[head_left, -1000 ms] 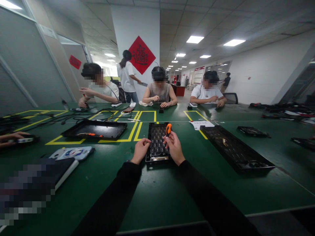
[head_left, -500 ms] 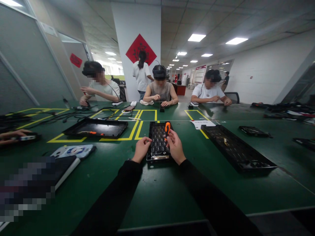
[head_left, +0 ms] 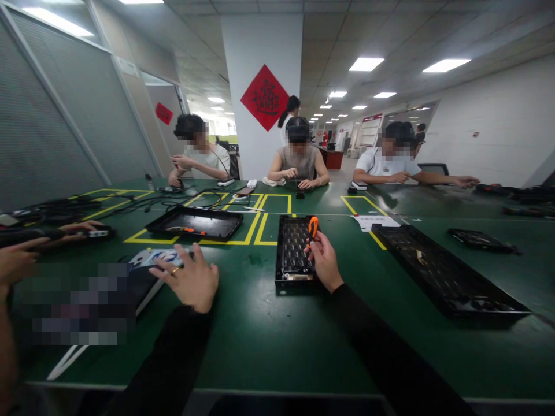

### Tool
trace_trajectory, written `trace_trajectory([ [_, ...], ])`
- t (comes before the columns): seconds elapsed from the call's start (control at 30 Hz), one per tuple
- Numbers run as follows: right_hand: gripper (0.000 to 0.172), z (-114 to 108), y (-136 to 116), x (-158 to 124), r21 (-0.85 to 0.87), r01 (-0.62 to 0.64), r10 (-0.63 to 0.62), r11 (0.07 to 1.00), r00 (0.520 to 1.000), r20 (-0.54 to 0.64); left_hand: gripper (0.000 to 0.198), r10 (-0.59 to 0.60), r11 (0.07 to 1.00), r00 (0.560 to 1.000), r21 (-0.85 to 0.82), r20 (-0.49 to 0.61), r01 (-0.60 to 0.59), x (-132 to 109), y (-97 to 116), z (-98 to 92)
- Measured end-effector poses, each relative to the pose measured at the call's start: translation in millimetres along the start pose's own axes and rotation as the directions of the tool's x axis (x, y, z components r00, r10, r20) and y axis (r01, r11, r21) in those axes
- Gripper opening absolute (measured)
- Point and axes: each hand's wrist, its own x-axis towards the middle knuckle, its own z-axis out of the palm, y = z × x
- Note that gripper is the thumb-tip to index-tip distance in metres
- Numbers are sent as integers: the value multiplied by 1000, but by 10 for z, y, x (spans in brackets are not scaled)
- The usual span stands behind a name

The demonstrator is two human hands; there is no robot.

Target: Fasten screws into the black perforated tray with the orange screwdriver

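Note:
My right hand is closed around an orange-and-black handled tool, held upright at the right side of a black case. The tool's working end is hidden by my fingers and the case. Rows of small shapes line the inside of the case, and a pale strip lies at its near end. My left hand is away to the left with spread fingers and nothing in it. It is over the near edge of a pale blue printed packet; whether it touches the packet I cannot tell.
A black tray with orange bits lies ahead on the left. To the right are a long black case, a white paper and a flat black part. Another person's hands work at the left; three people sit opposite.
My left hand has left the case's left edge and moved left toward the packet, its fingers spreading. My right hand still holds the tool at the case. The camera view has shifted left.

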Motion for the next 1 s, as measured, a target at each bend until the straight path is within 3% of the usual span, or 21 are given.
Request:
trace_trajectory([
  [0.13,39,3,-16,-2,14,-6,6,1000,1000,16,69,-99,994,995,56,2,99,140,-211,170],
  [0.27,40,4,-32,-10,15,-11,11,1000,1000,12,68,-124,986,992,115,13,122,229,-339,308],
  [0.63,38,0,-19,-6,7,-7,6,1000,1000,8,69,-131,974,991,186,-5,130,283,-471,428],
  [0.8,38,3,-15,-3,13,-8,8,1000,1000,14,70,-41,994,995,99,-86,49,176,-238,239],
  [0.9,38,4,-20,-4,16,-8,8,1000,1000,13,66,127,992,991,-17,-44,-128,53,48,131],
  [1.0,41,4,-29,-9,7,-12,12,1000,1000,9,57,319,938,947,-133,-23,-319,-47,347,165],
])
